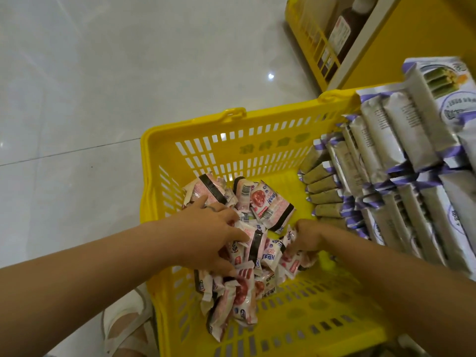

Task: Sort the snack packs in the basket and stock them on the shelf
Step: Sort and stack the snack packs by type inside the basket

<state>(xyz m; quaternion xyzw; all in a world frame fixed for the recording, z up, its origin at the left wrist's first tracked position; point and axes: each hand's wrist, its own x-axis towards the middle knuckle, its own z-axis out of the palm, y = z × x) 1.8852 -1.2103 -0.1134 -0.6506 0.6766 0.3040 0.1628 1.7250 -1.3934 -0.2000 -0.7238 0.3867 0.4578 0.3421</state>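
A yellow plastic basket (231,148) stands on the floor below me. Several small pink-and-white snack packs (260,202) lie heaped in its left half. My left hand (211,235) rests spread on the heap, its fingers pressing on packs from the left. My right hand (306,238) reaches in from the right with its fingers curled into the packs. I cannot tell if either hand has a firm hold. Long silver-and-purple snack packs (394,171) stand in rows at the right, at the basket's right side.
A yellow shelf unit (401,39) stands at the upper right, with a yellow crate (309,39) of bottles beside it. Pale glossy floor tiles (103,86) fill the left. A foot in a white sandal (123,325) is by the basket's near left corner.
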